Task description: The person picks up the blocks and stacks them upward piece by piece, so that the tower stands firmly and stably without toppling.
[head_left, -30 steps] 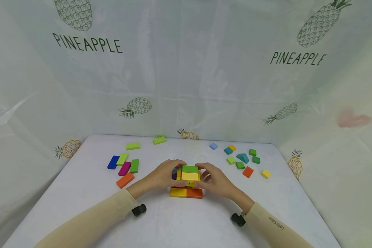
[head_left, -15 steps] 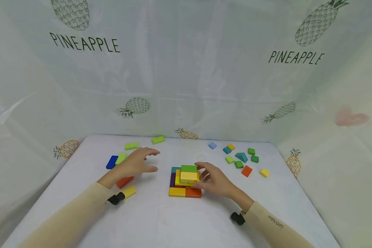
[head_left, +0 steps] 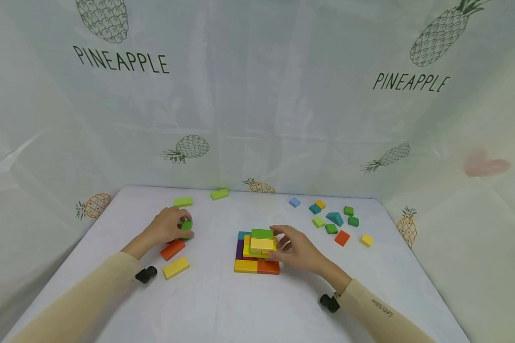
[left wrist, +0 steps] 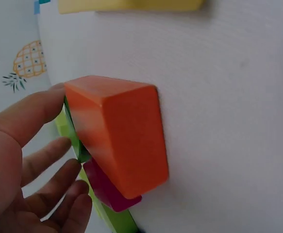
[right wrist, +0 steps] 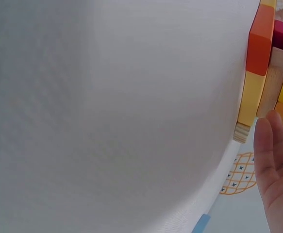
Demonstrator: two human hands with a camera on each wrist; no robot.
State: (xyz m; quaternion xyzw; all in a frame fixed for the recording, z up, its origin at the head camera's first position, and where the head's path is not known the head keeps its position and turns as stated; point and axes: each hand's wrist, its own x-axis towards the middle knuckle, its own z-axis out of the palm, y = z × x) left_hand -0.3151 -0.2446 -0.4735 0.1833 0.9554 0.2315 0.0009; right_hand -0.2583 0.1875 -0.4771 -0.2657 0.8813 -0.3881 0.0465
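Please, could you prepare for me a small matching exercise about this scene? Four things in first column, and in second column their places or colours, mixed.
Column one
1. Left hand
2. Right hand
3. Top block of the stack
4. Triangular block

Column two
A. Green
B. Teal
C. Just beyond the loose orange block on the left
D. At the right side of the stack

Right pairs: 1-C, 2-D, 3-A, 4-B
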